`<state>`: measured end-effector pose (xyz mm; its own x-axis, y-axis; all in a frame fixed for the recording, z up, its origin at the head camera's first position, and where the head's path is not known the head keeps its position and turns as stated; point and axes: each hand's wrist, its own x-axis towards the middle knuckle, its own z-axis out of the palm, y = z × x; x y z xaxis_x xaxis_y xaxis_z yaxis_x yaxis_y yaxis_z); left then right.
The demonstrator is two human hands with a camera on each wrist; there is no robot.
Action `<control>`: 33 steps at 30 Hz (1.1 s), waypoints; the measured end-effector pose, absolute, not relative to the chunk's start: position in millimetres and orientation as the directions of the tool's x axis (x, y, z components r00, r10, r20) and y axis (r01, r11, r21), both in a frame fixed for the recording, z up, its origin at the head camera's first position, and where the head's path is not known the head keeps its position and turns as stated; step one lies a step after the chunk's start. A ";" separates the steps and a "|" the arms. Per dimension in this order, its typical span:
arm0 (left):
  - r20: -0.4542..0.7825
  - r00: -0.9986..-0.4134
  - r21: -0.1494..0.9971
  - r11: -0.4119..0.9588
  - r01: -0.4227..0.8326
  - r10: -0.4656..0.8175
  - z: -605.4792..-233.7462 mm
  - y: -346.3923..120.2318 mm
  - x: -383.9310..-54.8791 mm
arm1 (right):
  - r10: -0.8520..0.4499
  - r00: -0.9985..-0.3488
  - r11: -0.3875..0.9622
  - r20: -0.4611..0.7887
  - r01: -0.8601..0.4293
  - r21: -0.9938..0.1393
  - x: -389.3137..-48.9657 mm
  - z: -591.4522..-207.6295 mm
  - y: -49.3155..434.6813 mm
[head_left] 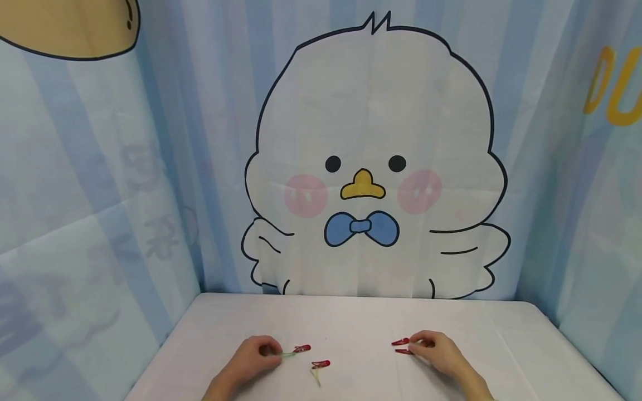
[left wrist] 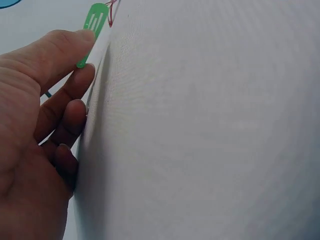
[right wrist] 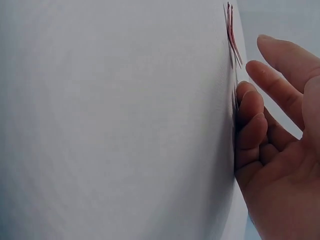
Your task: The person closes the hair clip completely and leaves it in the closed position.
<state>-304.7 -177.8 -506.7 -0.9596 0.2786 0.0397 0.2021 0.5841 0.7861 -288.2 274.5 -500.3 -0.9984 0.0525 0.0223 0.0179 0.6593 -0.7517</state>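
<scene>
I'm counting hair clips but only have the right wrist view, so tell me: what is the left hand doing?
Observer: The left hand pinches a green clip between thumb and finger.
Operator: Are there other clips near it that my view misses?
Observer: Yes, three: a red clip by the green one's far end, plus a second red clip with a pale yellow clip on its side nearer the person.

Four red clips [head_left: 302,348], one green clip [head_left: 288,355] and one pale yellow clip [head_left: 315,377], six in all; one left hand [head_left: 251,359] and one right hand [head_left: 438,353], two in all; one table [head_left: 361,326]; one printed bird [head_left: 371,100]
</scene>
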 end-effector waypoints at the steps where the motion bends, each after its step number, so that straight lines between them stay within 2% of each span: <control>1: 0.041 -0.960 0.788 0.581 0.202 0.278 -506.2 -177.7 -304.4 | 0.053 -0.998 0.652 0.016 0.023 -0.758 -288.4 -499.8 275.0; 17: 0.093 -0.961 0.820 0.528 0.223 0.262 -496.1 -178.8 -298.2 | 0.060 -0.997 0.628 0.038 0.008 -0.778 -287.4 -491.1 275.9; 33: 0.171 -0.955 0.823 0.498 0.274 0.242 -481.5 -157.5 -290.4 | 0.050 -0.992 0.670 0.115 -0.052 -0.740 -277.3 -473.7 263.0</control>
